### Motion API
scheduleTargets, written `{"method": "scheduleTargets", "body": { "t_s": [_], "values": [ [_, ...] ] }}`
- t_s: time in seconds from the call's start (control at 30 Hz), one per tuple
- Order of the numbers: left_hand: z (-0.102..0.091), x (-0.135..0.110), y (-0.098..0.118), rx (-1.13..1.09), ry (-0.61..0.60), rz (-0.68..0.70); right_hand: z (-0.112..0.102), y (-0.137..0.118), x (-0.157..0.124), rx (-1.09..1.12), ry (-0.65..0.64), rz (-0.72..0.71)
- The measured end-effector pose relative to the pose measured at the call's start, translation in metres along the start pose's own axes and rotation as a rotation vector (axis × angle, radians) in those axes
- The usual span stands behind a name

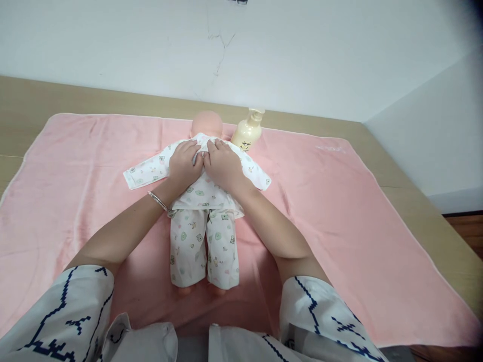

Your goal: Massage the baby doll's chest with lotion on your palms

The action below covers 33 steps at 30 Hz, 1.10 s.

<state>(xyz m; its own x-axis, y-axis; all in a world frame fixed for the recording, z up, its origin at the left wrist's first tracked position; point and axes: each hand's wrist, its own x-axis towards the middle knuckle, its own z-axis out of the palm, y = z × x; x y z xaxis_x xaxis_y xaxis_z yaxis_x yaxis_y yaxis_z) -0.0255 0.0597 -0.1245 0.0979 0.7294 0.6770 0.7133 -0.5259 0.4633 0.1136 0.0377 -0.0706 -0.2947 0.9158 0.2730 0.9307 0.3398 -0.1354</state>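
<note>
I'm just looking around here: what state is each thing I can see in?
Left hand: open, resting on the doll's top.
Right hand: likewise.
Doll: lying flat, dressed, apparently face down.
Top: worn, sleeves spread outward.
Trousers: worn, legs side by side.
Bottle: partly hidden; whether standing is unclear.
Pink blanket: spread out, slightly wrinkled.
Bracelet: worn on left wrist.
Wall: marked with crack-like lines.

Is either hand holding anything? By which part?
Nothing appears gripped: the left hand and right hand rest spread, palms down, on the upper torso of the clothed doll.
</note>
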Motion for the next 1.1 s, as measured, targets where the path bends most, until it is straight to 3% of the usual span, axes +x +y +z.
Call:
{"method": "scheduleTargets", "body": {
  "t_s": [0.13,0.3,0.5,0.8,1.1],
  "values": [
    [-0.003,-0.003,0.005,0.003,0.037,-0.032,-0.011,-0.011,-0.007,-0.037,0.009,0.068],
    [-0.003,-0.002,0.007,0.050,-0.014,-0.115,-0.008,-0.002,-0.002,0.035,0.022,0.169],
    [-0.001,0.003,0.005,0.088,-0.132,-0.146,0.010,0.010,0.006,0.148,0.041,0.134],
    [0.000,0.000,0.001,0.098,-0.088,-0.122,0.010,0.014,0.010,0.164,0.007,0.100],
    [0.007,0.004,-0.012,0.046,-0.110,-0.037,0.007,0.027,0.014,0.118,-0.026,-0.039]
  ]
}}
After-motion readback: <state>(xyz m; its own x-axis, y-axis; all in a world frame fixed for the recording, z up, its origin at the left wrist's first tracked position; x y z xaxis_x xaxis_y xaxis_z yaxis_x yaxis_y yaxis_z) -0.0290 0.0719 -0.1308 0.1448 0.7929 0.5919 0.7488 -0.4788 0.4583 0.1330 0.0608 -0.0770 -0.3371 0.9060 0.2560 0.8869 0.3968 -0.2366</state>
